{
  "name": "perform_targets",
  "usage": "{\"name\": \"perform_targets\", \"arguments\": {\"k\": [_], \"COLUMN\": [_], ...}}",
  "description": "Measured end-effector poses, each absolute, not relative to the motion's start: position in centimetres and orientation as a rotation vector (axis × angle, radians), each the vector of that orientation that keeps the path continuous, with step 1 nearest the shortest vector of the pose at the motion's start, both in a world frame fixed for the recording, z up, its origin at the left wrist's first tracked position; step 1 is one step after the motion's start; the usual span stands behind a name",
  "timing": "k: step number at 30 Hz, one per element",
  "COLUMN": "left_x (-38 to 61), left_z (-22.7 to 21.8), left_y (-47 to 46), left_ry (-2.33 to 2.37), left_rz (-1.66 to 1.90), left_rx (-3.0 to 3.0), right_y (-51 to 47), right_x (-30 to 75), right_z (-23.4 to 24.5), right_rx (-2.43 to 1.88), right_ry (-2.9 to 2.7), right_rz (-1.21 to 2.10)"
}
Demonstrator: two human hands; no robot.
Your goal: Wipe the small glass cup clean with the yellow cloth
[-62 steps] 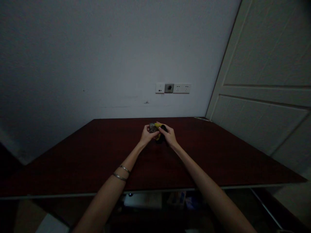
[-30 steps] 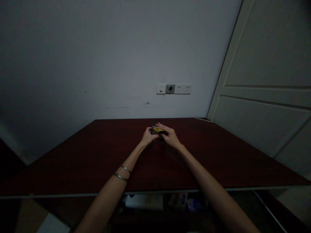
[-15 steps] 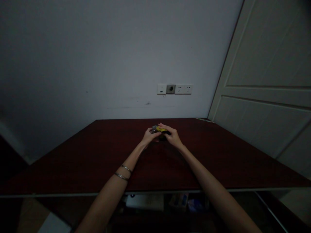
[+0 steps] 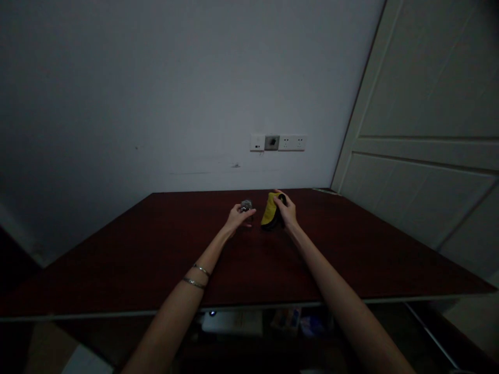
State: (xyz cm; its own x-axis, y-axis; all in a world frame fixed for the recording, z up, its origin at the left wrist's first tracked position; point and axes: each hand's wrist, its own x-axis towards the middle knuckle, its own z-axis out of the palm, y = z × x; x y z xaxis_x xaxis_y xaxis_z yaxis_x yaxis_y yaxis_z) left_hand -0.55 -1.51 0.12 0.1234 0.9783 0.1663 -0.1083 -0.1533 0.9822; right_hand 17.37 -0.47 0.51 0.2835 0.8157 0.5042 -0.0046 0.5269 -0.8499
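Observation:
My left hand [image 4: 238,216] is pinched on a small silvery metal piece [image 4: 246,205], held just above the dark red table [image 4: 156,249]. To its right, my right hand [image 4: 287,211] grips a yellow and black object [image 4: 270,210], tilted up on end near the table's far middle. The two hands are apart, with a small gap between the metal piece and the yellow object. Two thin bracelets [image 4: 197,276] sit on my left forearm. The room is dim, so the small things are hard to make out.
A white wall stands behind the table with a row of sockets [image 4: 277,142]. A pale panelled door [image 4: 424,135] fills the right side. Under the table's front edge lie a white box [image 4: 232,323] and some small packages.
My hands were together on the metal piece and the yellow object. They have now separated: the right hand carried the yellow object to the right and tipped it up, the left kept the metal piece.

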Motion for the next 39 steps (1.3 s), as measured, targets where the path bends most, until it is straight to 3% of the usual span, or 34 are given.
{"name": "perform_targets", "arguments": {"k": [11, 25, 29, 39], "left_x": [-0.5, -0.9, -2.0, -1.2], "left_z": [0.2, -0.3, -0.5, -0.5], "left_y": [-2.0, -1.6, -1.0, -1.5], "left_ry": [0.949, 0.853, 0.737, 0.685], "left_rz": [1.176, 0.962, 0.858, 1.071], "left_rx": [1.338, 1.483, 1.602, 1.771], "right_y": [-2.7, -3.7, -3.3, -3.1], "right_x": [16.8, 15.9, 15.9, 15.7], "right_z": [0.3, 0.1, 0.1, 0.0], "right_rx": [-0.787, -0.815, -0.932, -0.945], "right_ry": [-1.858, -1.908, -1.763, -1.634], "right_rz": [0.758, 0.486, 0.588, 1.063]}}
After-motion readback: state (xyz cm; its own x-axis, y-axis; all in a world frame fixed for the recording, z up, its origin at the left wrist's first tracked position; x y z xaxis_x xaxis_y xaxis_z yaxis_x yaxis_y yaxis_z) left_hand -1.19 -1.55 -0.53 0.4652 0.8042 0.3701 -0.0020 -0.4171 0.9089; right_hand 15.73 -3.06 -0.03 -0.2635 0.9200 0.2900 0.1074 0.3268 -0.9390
